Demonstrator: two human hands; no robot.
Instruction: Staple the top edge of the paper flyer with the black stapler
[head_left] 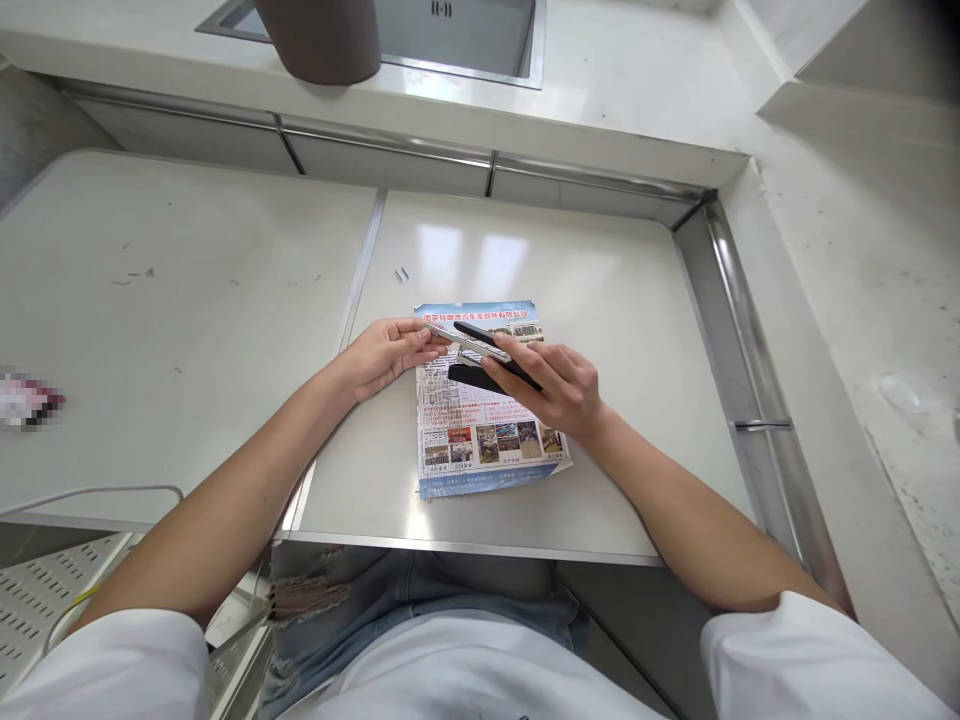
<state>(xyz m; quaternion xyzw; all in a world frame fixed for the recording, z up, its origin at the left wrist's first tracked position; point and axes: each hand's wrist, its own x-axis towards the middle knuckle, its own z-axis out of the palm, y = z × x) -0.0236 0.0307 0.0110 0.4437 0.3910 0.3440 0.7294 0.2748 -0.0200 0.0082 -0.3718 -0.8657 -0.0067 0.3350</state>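
Observation:
A black stapler [471,378] with a silver inner rail is spread apart at its jaws above a printed flyer [491,475]. My right hand [559,385] is wrapped around its hinge end, thumb and fingers on the body. At the front tip of the silver rail, my left hand [390,355] pinches with thumb and fingertips; whether staples sit in the rail cannot be made out. The flyer lies flat on the white table under the stapler, its lower right corner slightly curled.
Two small staple strips [402,273] lie beyond the flyer on the white table [600,290]. Scattered bits [141,273] and a white cable [97,490] are at left. A brown bin [326,40] stands by the metal sink [465,40] on the counter behind.

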